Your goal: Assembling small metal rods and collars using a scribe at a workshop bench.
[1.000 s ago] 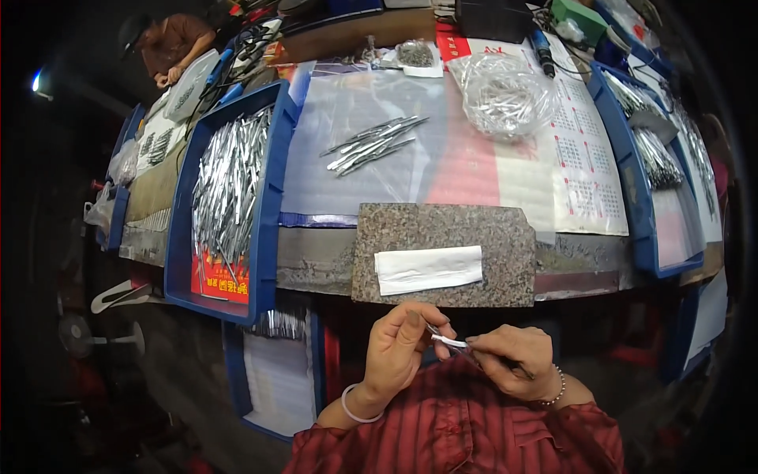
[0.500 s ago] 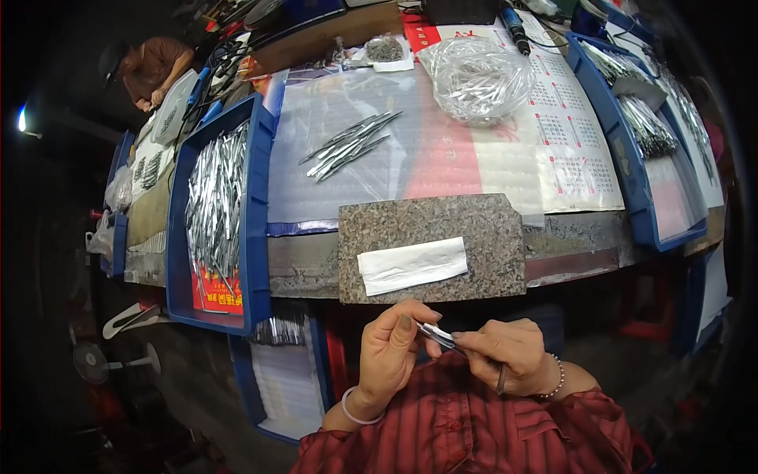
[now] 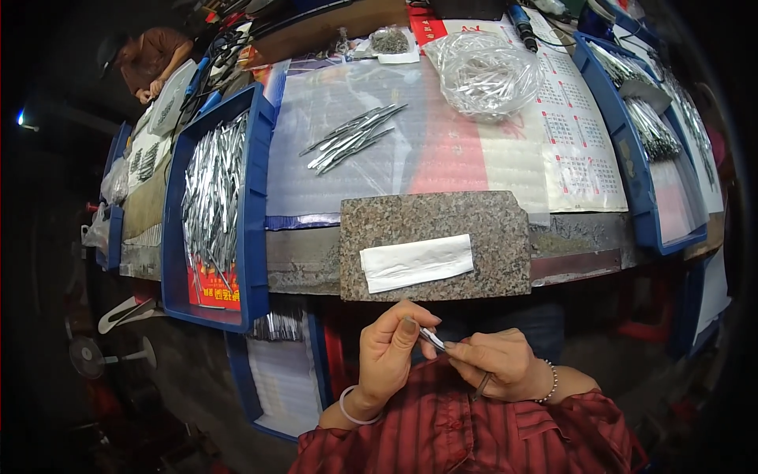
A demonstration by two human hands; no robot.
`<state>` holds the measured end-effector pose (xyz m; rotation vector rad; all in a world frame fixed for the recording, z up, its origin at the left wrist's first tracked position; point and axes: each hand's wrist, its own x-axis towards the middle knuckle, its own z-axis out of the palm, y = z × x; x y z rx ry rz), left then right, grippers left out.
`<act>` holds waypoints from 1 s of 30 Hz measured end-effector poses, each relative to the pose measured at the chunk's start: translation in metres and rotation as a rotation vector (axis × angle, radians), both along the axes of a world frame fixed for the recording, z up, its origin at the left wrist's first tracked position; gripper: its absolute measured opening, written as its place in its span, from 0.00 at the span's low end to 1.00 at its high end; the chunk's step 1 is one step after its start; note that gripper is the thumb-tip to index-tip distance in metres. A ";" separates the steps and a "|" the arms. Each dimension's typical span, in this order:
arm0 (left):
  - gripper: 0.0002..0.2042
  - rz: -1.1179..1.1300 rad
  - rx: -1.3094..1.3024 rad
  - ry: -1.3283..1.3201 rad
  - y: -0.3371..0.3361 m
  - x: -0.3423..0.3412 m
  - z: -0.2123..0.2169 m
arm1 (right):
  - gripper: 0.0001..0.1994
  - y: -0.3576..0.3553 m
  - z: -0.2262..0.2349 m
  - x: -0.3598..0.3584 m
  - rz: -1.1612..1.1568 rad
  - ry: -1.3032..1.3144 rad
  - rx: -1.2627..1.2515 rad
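Note:
Close to my body, in front of the bench edge, both hands meet over a slim shiny metal piece, perhaps a tweezer. My left hand pinches its far end between thumb and fingers. My right hand closes on the near end, and a thin dark rod sticks out below its fingers; whether it is part of the same piece I cannot tell. Just beyond lies a speckled granite slab with a folded white cloth or paper on it. A small pile of slim silver pieces rests farther back on plastic sheeting.
A blue bin of similar silver pieces stands at the left, and another blue bin with bundles at the right. A clear plastic bag lies at the back. Another person sits far left. A lower bin is under the bench.
My right hand has shifted slightly left and down, and the rod beneath it now points down and left. My left hand keeps its pinch. The view has shifted slightly.

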<state>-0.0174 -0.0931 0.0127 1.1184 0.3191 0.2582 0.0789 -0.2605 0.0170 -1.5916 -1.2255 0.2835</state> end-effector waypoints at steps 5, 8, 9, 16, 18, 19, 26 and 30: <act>0.16 -0.024 -0.027 0.016 -0.002 -0.005 0.000 | 0.15 -0.001 0.006 0.012 0.104 0.033 -0.029; 0.16 -0.012 -0.053 0.025 -0.003 -0.007 -0.003 | 0.14 -0.001 0.007 0.012 0.124 -0.034 -0.059; 0.16 -0.010 -0.056 0.025 -0.003 -0.007 -0.003 | 0.14 0.000 0.007 0.011 0.123 -0.107 -0.079; 0.15 0.036 -0.096 0.071 -0.001 -0.006 -0.007 | 0.13 0.004 -0.014 -0.004 -0.066 -0.328 0.006; 0.13 0.024 -0.170 0.063 0.002 -0.006 -0.007 | 0.14 0.003 -0.011 0.002 -0.036 -0.339 0.004; 0.11 -0.032 -0.197 0.106 0.007 -0.006 -0.004 | 0.16 0.002 -0.009 0.007 -0.004 -0.351 0.007; 0.12 -0.602 0.052 0.363 0.050 -0.017 -0.002 | 0.09 0.008 0.008 0.029 0.094 -0.591 -0.017; 0.12 -0.732 0.012 0.424 0.058 -0.025 -0.007 | 0.09 0.016 0.009 0.030 0.247 -0.629 -0.042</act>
